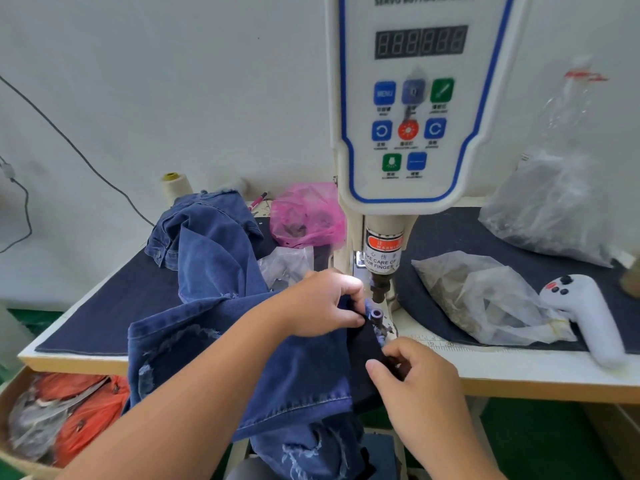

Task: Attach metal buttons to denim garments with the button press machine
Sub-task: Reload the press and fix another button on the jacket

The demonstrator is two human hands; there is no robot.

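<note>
A white button press machine (412, 133) stands at the table's middle, its punch head (381, 285) just above the lower die (376, 313). A blue denim garment (242, 341) drapes from the table over the front edge. My left hand (322, 306) pinches the denim's dark edge right beside the die. My right hand (419, 379) pinches the same dark edge lower down, near the table's front. Any button on the die is too small to make out.
Another denim piece (204, 226) lies at the back left by a thread cone (175, 187). A pink bag (308, 216) and clear bags (485, 299) of parts flank the machine. A white handheld controller (588, 317) lies right. A box with orange material (69, 417) sits below left.
</note>
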